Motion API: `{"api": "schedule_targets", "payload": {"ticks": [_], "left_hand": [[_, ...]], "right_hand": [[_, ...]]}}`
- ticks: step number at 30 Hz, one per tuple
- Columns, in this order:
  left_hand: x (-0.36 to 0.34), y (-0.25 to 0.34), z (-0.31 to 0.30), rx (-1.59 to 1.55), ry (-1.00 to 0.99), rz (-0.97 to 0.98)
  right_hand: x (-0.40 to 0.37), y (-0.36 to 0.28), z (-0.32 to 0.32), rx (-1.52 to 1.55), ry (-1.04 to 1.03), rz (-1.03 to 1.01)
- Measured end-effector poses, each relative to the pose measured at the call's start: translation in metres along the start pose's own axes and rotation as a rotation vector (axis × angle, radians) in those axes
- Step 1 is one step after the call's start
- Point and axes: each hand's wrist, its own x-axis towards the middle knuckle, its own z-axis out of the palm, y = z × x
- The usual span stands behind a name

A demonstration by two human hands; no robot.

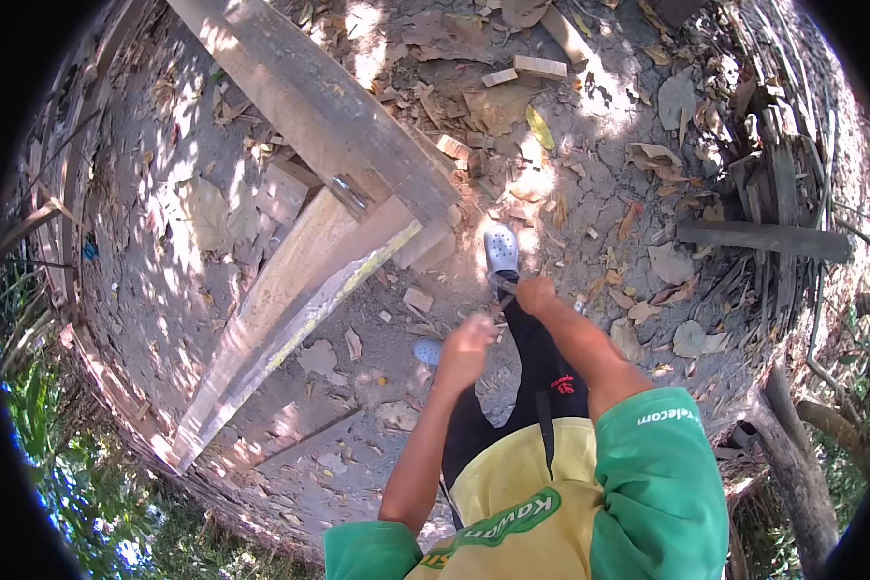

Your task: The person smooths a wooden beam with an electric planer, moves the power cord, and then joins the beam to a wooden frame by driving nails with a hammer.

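Two hands, apart: left hand (469, 343) is curling and showing blurred; right hand (535, 294) is curling close by the shin; can't tell whether either is holding anything. Timber is lying ahead-left: one long plank (309, 106) is meeting one tapering, yellow-streaked beam (285, 309) at a corner. One shiny metal-looking piece (350, 193) is resting near that joint. Two perforated clogs (501, 249) are showing. Two squared offcuts (540, 67) are lying farther up. Dry, curled leaves (655, 159) are littering cracked dirt (590, 159).

- Your left hand (469, 346), blurred, is right of the plank (300, 92).
- Your right hand (536, 294) is farther right of the plank.
- A block (539, 67) lies right of the plank.
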Motion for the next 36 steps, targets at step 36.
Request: {"api": "schedule_targets", "payload": {"ticks": [36], "left_hand": [[0.136,-0.220,-0.226,0.549,0.699,-0.005]], "right_hand": [[-0.039,-0.270,0.013,3.252,0.729,0.286]]}}
